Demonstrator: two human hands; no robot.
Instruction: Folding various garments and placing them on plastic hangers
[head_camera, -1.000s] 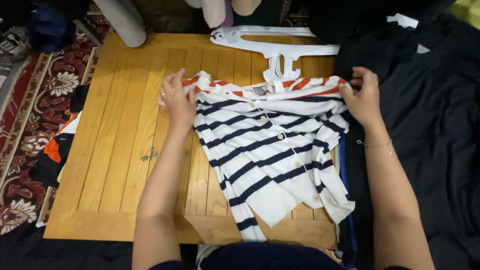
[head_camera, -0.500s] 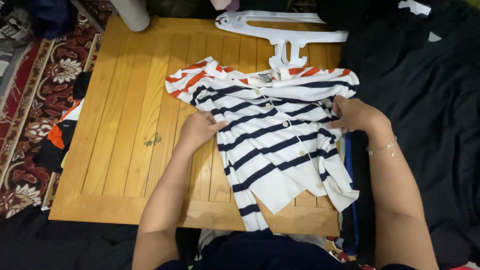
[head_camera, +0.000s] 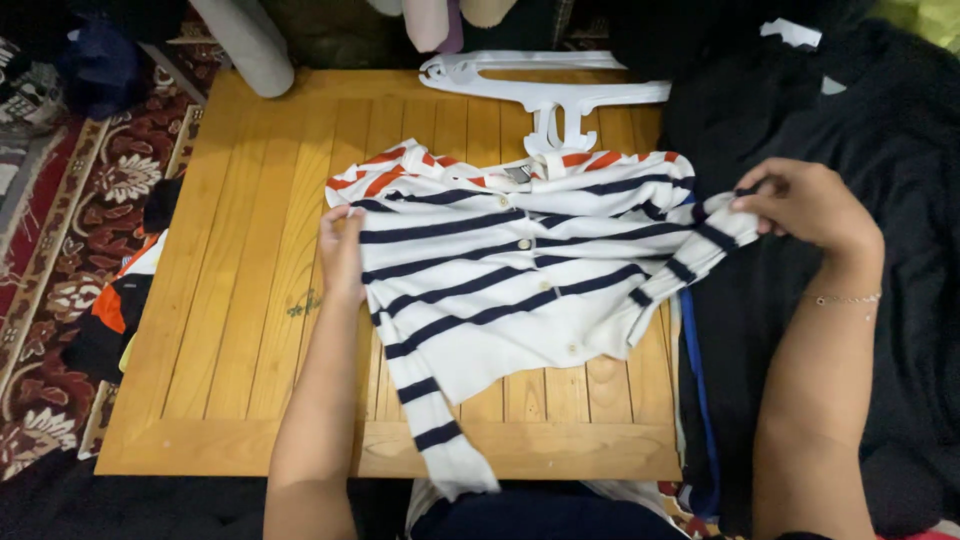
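Note:
A white knit top with navy stripes, red stripes at the shoulders and small buttons (head_camera: 500, 270) lies spread on a low wooden slat table (head_camera: 250, 300). My left hand (head_camera: 342, 250) presses flat on the top's left edge, near the shoulder. My right hand (head_camera: 805, 205) pinches the end of the right sleeve (head_camera: 690, 262) and holds it pulled out past the table's right edge. The other sleeve (head_camera: 430, 420) hangs down over the table's near edge.
A white plastic hanger (head_camera: 545, 90) lies at the table's far edge, touching the top's collar. Dark cloth (head_camera: 880, 130) is piled to the right. A patterned red rug (head_camera: 60, 250) with an orange and black garment (head_camera: 115, 305) lies left. A pale cylinder (head_camera: 245, 45) stands at the back left.
My left hand has moved from the top's lower left up to its left shoulder edge. My right hand has taken the right sleeve and drawn it outward to the right.

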